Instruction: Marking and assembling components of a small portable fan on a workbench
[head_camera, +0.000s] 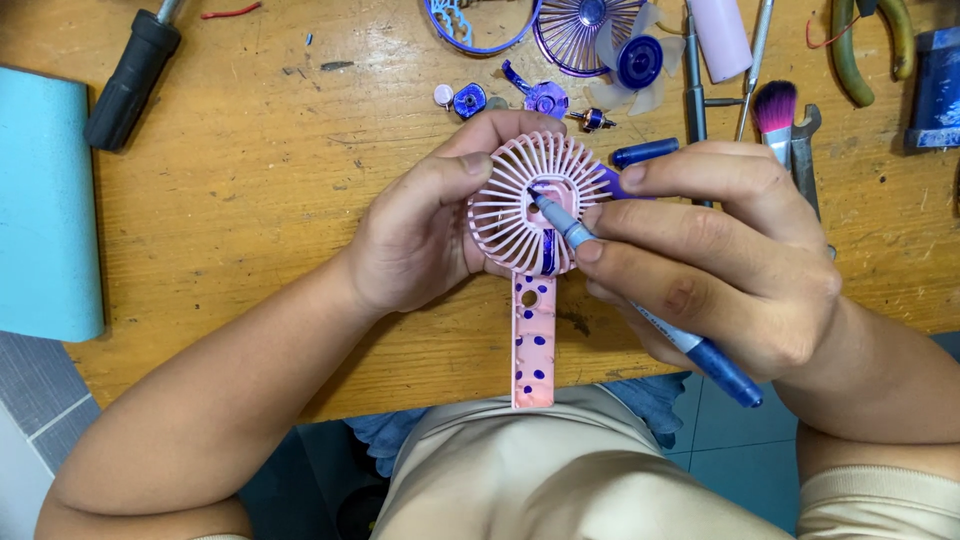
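Fan shell (522, 215), handle toward the body, is gripped by left hand (415, 235); right hand (720, 255) pinches a screwdriver (640, 300) tip-down at its hub.

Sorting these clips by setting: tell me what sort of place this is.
Probably a small repair or hobby workbench. A worn wooden table carries pliers, loose fan parts and small screws, while the left hand holds a pink fan shell and the right hand a blue tool.
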